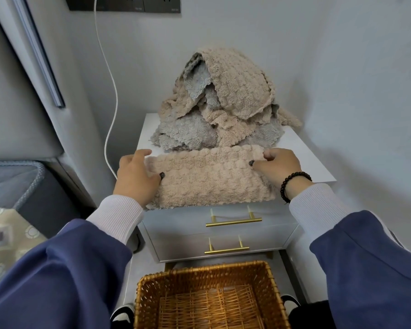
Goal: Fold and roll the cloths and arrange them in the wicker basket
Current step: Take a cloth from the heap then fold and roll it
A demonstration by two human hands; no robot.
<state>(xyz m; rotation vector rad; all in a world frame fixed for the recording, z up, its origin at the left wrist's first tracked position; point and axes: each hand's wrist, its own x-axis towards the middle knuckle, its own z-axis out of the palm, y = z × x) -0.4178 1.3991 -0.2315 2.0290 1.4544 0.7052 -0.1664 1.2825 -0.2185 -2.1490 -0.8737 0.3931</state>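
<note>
**Beige cloth folded on the nightstand, a hand at each end**

A white nightstand (301, 148) with two brass-handled drawers (233, 219) stands in a corner of pale walls, a white cable (109, 91) hanging down at its left. A heap of beige and grey cloths (223, 103) fills the back of its top. At the front edge lies a folded beige cloth (207, 176). The left hand (138, 176) grips its left end, fingers curled round it; the right hand (278, 165), wearing a bead bracelet (292, 186), pinches its right end. The wicker basket (152, 281) sits on the floor below, just in front of the drawers.
</note>
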